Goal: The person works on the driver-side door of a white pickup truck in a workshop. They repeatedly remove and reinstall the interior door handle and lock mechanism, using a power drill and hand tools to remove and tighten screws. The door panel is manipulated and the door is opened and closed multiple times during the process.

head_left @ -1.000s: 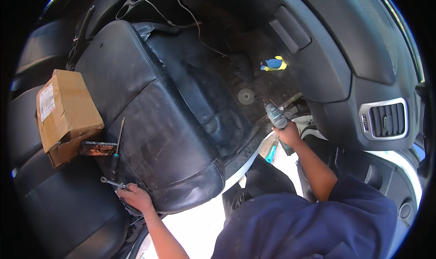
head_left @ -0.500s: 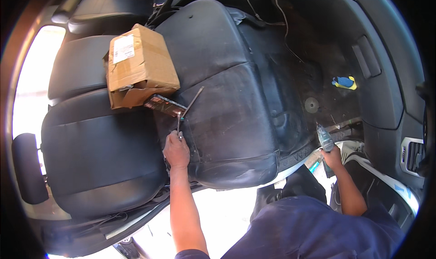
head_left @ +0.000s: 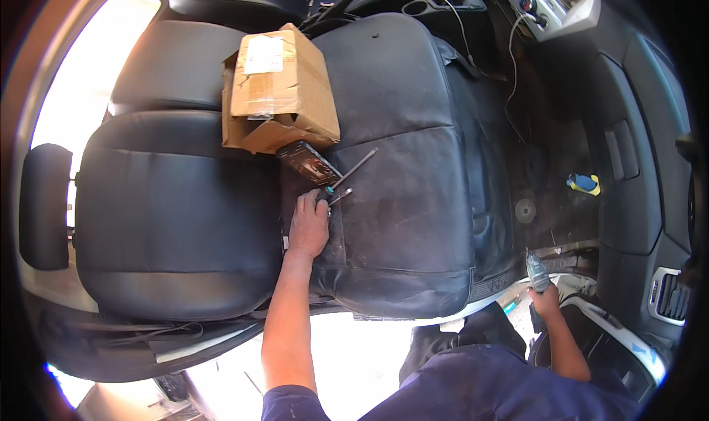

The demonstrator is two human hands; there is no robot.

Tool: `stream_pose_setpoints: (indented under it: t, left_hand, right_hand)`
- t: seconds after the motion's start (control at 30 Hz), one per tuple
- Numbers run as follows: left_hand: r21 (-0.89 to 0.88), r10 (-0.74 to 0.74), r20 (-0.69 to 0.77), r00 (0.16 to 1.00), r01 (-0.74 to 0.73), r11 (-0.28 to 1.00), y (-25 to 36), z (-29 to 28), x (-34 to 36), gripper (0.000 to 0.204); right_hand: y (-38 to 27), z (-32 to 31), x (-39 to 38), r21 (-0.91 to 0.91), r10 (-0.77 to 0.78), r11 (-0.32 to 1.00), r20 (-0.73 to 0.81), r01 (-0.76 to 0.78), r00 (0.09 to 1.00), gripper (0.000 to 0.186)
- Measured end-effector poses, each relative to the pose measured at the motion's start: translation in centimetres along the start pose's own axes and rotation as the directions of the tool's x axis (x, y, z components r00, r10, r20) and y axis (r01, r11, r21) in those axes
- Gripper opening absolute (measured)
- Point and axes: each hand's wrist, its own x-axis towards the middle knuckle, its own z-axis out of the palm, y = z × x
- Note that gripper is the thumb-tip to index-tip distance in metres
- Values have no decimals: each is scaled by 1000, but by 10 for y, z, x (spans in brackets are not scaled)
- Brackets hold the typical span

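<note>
1. Head view: the left hand [head_left: 309, 225] lay palm down on the black car seat cushion [head_left: 399, 199], fingers curled loosely at the teal handle of a screwdriver [head_left: 347, 175]; whether this grip was closed on the handle could not be told.
2. The screwdriver shaft ran up and to the right across the cushion. A slim metal tool [head_left: 341, 196] lay just beside it, its type unclear.
3. A small dark packet [head_left: 309, 162] lay touching the lower edge of a torn cardboard box [head_left: 279, 89], which sat where cushion met backrest.
4. The right hand [head_left: 545, 300] gripped a grey-green power tool [head_left: 537, 273], fingers wrapped round its body, down at the door sill beside the seat's front edge.
5. Open room: bare cushion to the right of the screwdriver; the reclined backrest [head_left: 170, 214] to the left carried nothing.
6. The footwell floor [head_left: 546, 162] held a round disc [head_left: 525, 210] and a blue-and-yellow object [head_left: 583, 183], too small to identify.
7. Hidden: the tool's tip was hard to make out; the dashboard was cut off at the rim.
</note>
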Motion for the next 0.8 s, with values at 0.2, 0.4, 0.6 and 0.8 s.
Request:
stream_pose_setpoints:
  t: [0.2,0.4,0.6,0.8]
  left_hand:
    - [33,57,5,998,-58,998,13,-1,-17,17]
    - [-228,-115,-42,992,103,968,64,-29,-74,19]
    - [-834,-639,15,769,362,416,157,-79,-168,20]
    - [-953,-636,219,740,23,-301,212,-104,-236,18]
  right_hand:
    - [2,3,-9,20,-73,997,-95,75,993,24]
    - [-39,-9,-38,183,26,983,-43,-18,999,21]
    - [-200,-39,-140,482,-82,863,-164,153,983,25]
    - [-298,-31,-219,293,-472,841,-12,454,882,30]
